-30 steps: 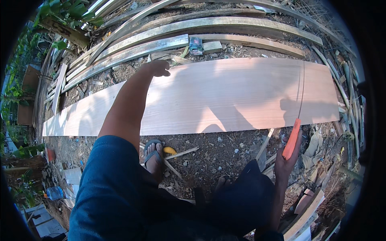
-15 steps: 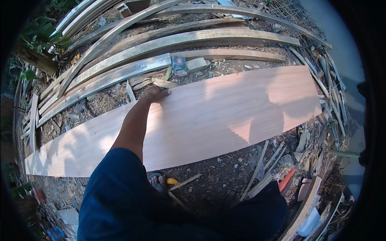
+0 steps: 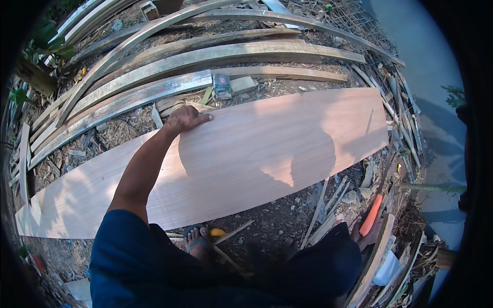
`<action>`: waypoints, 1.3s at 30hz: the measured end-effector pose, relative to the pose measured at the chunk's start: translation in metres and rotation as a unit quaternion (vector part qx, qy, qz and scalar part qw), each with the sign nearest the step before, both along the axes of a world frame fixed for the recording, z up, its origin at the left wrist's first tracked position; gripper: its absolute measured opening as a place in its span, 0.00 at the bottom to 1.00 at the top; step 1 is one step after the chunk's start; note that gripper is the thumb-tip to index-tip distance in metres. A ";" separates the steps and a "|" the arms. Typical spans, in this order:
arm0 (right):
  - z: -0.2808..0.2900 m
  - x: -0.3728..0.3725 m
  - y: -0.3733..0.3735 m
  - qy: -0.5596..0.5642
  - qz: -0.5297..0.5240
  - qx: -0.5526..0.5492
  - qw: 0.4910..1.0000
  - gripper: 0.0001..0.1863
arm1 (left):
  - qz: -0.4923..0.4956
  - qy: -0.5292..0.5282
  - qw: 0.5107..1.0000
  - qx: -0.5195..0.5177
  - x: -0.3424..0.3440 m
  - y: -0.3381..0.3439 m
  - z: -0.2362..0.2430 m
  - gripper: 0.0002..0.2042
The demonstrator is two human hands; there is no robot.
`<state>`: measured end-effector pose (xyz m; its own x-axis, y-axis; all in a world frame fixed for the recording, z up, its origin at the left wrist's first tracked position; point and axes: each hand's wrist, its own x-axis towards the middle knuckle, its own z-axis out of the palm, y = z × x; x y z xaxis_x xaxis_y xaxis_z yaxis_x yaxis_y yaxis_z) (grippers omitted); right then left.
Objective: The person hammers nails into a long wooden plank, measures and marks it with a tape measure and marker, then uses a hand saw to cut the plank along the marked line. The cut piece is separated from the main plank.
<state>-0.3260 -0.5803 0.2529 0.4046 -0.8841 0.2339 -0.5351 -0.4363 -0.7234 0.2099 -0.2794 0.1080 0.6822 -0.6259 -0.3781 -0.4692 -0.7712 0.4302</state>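
Observation:
A long, thin sheet of pale pinkish plywood (image 3: 246,164) lies slantwise across the ground in front of me. My left hand (image 3: 186,119) is closed over its far edge, the thumb lying on the top face. At the lower right, a tool with an orange handle (image 3: 371,215) points up and away, its narrow dark blade (image 3: 389,161) beyond the sheet's right end. My right hand (image 3: 356,236) appears at the handle's lower end, dark and mostly hidden behind my knee. The exact kind of blade cannot be made out. Shadows, one of them blade-shaped, fall on the sheet.
Several long timber beams (image 3: 231,51) lie beyond the sheet. A dark printed packet (image 3: 222,86) and a short wood block (image 3: 243,84) sit by its far edge. My sandalled foot (image 3: 196,237) stands at the near edge, beside a yellow object (image 3: 217,232). Wood scraps litter the right.
The orange handle has risen and its blade now shows, with a thin shadow on the sheet. My left hand keeps its hold at the edge; the view has shifted slightly.

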 end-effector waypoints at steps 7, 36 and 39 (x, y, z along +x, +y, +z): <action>0.067 0.038 0.007 0.084 0.134 -0.124 0.980 0.36 | -0.015 -0.167 0.983 -0.078 0.005 0.008 0.043 0.33; -0.185 0.125 -0.047 0.116 0.382 -0.317 0.861 0.38 | 0.138 -0.123 0.982 0.044 -0.069 -0.003 0.079 0.41; -0.178 0.126 -0.047 0.113 0.392 -0.318 0.856 0.37 | 0.152 -0.098 0.983 0.019 -0.062 -0.011 0.050 0.42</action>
<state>-0.1999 -0.6268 0.0749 0.9136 -0.0434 0.4044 0.0067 -0.9925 -0.1217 0.1477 -0.2903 0.1576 0.8974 -0.3703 -0.2399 -0.2862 -0.9024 0.3221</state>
